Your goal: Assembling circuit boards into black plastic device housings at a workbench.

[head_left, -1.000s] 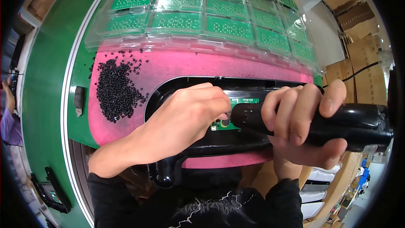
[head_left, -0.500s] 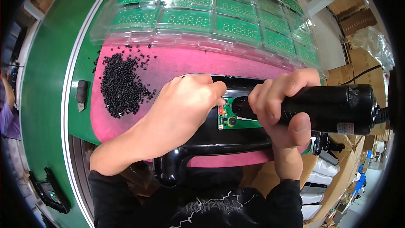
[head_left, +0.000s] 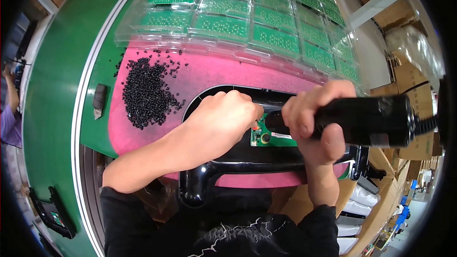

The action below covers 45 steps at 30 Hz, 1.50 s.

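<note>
A black electric screwdriver (head_left: 376,120) lies nearly level in my right hand (head_left: 314,119), whose fingers wrap round its body. Its nose points left, over a green circuit board (head_left: 260,139). The board sits inside a glossy black plastic housing (head_left: 247,170) with a raised rim. Close by the screwdriver's nose, my left hand (head_left: 221,121) is closed, its fingertips down at the board's upper left edge. What those fingers hold, if anything, is hidden. The screwdriver's tip is hidden too. A small red connector (head_left: 255,126) and a round black part (head_left: 265,138) show on the board.
Small black screws (head_left: 146,93) lie heaped on the pink mat (head_left: 126,135), left of the housing. Behind stand stacked clear trays (head_left: 221,45) of green boards. A small dark-handled blade (head_left: 99,100) lies at the left. Another black housing (head_left: 53,212) rests farther left.
The whole view has shifted slightly. My left hand has moved a little right over the housing, uncovering its left rim. My right hand keeps its hold on the screwdriver.
</note>
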Tool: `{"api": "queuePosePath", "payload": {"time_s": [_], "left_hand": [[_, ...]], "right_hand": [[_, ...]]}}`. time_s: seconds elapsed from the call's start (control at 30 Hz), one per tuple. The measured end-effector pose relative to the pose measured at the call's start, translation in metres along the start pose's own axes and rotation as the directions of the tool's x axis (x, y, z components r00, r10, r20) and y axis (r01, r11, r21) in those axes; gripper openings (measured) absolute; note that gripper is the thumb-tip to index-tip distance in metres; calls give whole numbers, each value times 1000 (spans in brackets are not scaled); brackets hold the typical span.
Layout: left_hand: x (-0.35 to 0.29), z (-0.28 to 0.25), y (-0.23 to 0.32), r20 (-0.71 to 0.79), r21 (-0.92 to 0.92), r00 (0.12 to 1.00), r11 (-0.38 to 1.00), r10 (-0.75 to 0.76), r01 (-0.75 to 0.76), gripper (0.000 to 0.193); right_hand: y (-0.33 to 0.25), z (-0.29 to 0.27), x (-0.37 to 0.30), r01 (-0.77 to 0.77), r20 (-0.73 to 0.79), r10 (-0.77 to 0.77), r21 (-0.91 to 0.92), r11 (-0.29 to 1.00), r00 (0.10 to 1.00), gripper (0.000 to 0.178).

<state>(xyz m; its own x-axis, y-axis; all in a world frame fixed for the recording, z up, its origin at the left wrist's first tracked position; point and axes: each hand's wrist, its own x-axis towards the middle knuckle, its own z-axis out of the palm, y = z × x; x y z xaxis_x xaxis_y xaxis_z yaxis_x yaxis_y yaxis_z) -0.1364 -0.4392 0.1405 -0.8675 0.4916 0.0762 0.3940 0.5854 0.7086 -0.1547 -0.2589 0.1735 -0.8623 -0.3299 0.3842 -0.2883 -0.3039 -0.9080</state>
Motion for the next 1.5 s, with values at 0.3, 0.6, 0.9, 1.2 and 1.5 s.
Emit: {"api": "queuePosePath", "payload": {"time_s": [0.3, 0.6, 0.9, 1.2, 1.5], "left_hand": [[11, 6, 0, -132, -216, 971, 950, 198, -223, 12], [14, 4, 1, -122, -270, 969, 933, 214, -240, 13], [16, -2, 1, 13, -390, 977, 901, 212, -190, 14], [15, -2, -3, -171, -286, 981, 948, 96, -143, 10], [12, 2, -2, -219, -296, 973, 945, 72, -137, 15]], "right_hand": [[-24, -17, -3, 255, 53, -268, 174, 951, 962, 43], [-23, -22, -10, 247, 26, -259, 222, 943, 966, 44], [-20, -22, -8, 251, 93, -292, 310, 917, 952, 45], [-18, -16, -13, 9, 216, -49, 184, 983, 975, 48], [-16, -2, -14, -52, 276, 52, -7, 999, 960, 51]]}}
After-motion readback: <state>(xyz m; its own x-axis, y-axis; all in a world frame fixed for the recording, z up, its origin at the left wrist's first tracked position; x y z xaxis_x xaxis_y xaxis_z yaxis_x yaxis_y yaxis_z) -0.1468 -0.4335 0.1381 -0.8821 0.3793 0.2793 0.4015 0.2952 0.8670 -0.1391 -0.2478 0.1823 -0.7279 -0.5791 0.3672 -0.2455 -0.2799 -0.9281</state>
